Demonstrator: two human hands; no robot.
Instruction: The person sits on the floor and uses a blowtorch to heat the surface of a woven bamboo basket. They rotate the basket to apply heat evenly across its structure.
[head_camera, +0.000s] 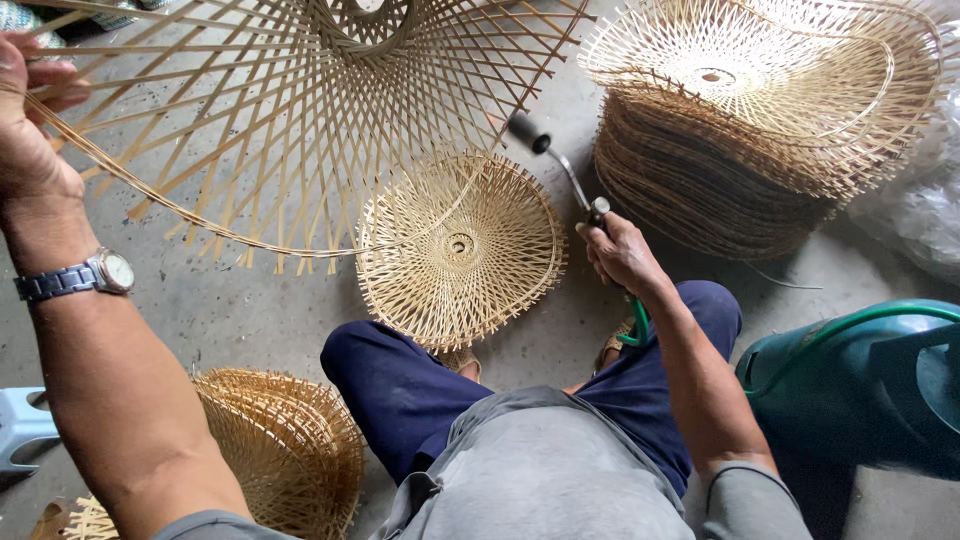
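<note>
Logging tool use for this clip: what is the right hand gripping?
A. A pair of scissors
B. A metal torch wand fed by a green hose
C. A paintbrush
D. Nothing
B: the right hand grips a metal torch wand with a dark nozzle, and a green hose runs from it toward the green tank.

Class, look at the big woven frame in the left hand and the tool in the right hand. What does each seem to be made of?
Woven frame: thin pale strips, probably bamboo, unpainted, crossed in open lattice. Tool: shiny bent metal tube with dark tip, likely a gas torch; a green, rubbery-looking hose trails from it. Left hand grips the rim; right hand grips the tool.
</note>
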